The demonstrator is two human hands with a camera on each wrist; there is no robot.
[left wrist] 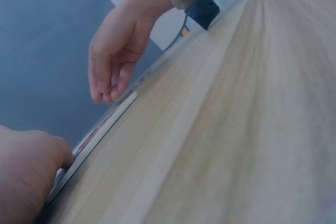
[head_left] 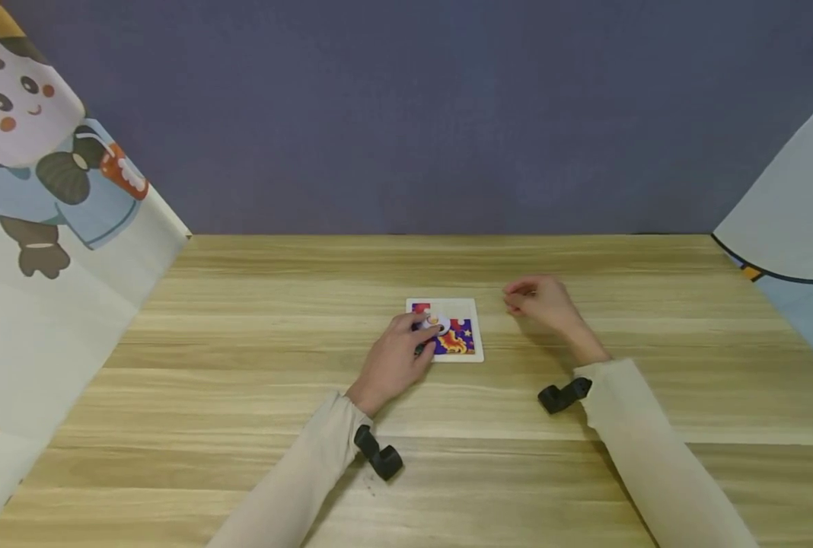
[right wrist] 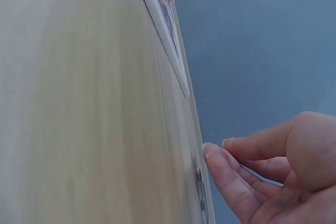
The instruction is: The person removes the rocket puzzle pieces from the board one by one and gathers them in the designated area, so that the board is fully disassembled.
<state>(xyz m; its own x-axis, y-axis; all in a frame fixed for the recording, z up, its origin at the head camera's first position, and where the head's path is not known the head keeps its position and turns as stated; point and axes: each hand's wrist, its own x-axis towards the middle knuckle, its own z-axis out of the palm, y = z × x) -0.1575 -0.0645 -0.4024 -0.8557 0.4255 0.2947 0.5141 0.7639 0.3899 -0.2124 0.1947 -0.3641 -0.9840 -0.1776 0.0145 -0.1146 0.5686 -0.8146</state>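
Note:
A small jigsaw puzzle board (head_left: 478,335) with a white frame lies flat on the wooden table. Purple, red and yellow printed pieces (head_left: 457,340) cover its lower part, while its upper right shows a bare pale base. My left hand (head_left: 393,358) rests on the board's left side, fingers stretched over a whitish round part of the picture and partly hiding it. To the right of the board, my right hand (head_left: 543,304) hovers with loosely curled fingers and nothing visible between them. A small flat thing (right wrist: 202,195) lies on the table near its fingertips in the right wrist view.
The wooden table (head_left: 276,320) extends around the board to a dark blue-grey wall (head_left: 447,114) behind. A cartoon-printed panel (head_left: 57,167) stands on the left, with a pale panel (head_left: 790,205) on the right. Black wrist mounts (head_left: 379,454) sit on both sleeves.

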